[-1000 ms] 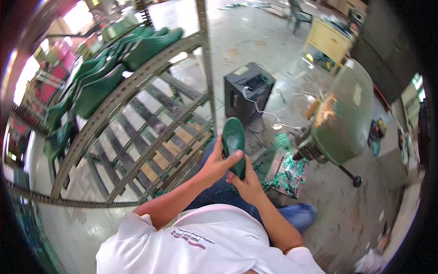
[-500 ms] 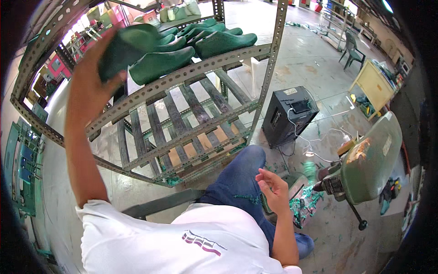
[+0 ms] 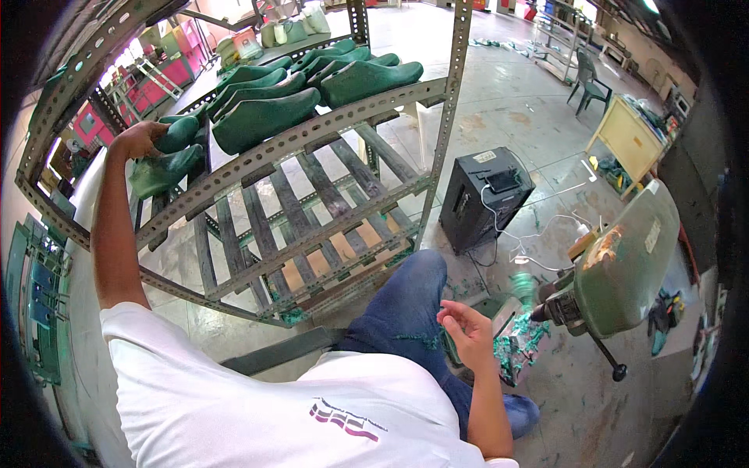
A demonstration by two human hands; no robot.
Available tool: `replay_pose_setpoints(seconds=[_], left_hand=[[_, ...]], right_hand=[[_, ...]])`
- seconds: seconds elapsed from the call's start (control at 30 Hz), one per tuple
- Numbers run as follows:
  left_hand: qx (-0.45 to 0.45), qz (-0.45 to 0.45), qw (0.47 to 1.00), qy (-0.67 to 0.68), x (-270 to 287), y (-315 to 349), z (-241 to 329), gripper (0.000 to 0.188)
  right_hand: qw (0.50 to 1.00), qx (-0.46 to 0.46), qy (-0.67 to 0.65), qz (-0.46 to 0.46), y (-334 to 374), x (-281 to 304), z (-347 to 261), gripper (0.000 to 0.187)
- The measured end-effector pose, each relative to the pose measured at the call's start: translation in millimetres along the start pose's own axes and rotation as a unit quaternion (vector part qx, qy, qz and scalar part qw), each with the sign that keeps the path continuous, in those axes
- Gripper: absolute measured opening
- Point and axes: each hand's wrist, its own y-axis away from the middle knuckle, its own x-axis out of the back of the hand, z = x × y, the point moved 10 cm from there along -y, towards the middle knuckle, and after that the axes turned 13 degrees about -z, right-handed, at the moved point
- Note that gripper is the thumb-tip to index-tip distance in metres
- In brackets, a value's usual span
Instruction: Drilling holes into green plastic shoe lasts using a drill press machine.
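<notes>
At the left end of the metal rack [image 3: 273,144], my left hand [image 3: 139,140] is closed round the end of a green shoe last [image 3: 179,134]. Just below it on the same shelf lies another green shoe last [image 3: 165,171]. Further right, several more green lasts stand in rows, the nearest large last [image 3: 265,121] close to the shelf's front rail. My right hand [image 3: 468,334] hovers by my right knee, its fingers loosely bent and apart from the thumb, with nothing visible in it.
A drill-like machine [image 3: 628,265] with a lever stands at right, beside green shavings [image 3: 519,343]. Behind it are a black box-shaped unit [image 3: 485,199] with white cables, a yellowish cabinet [image 3: 630,144] and a dark chair [image 3: 591,86]. Wooden slats form the rack's lower shelf.
My left hand has moved left and down with the last, from above the front row to the rack's left end. The right hand stays almost in place.
</notes>
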Motion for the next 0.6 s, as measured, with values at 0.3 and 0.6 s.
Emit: replay_pose_setpoints(seconds=[0.3, 0.6], left_hand=[[0.025, 0.207, 0.976, -0.058, 28, 48, 41, 0.052], [-0.02, 0.059, 0.996, -0.056, -46, 82, 100, 0.073]], right_hand=[[0.999, 0.01, -0.035, 0.031, -1, 4, 0, 0.032], [0.999, 0.011, -0.025, 0.041, 3, 9, 8, 0.031]])
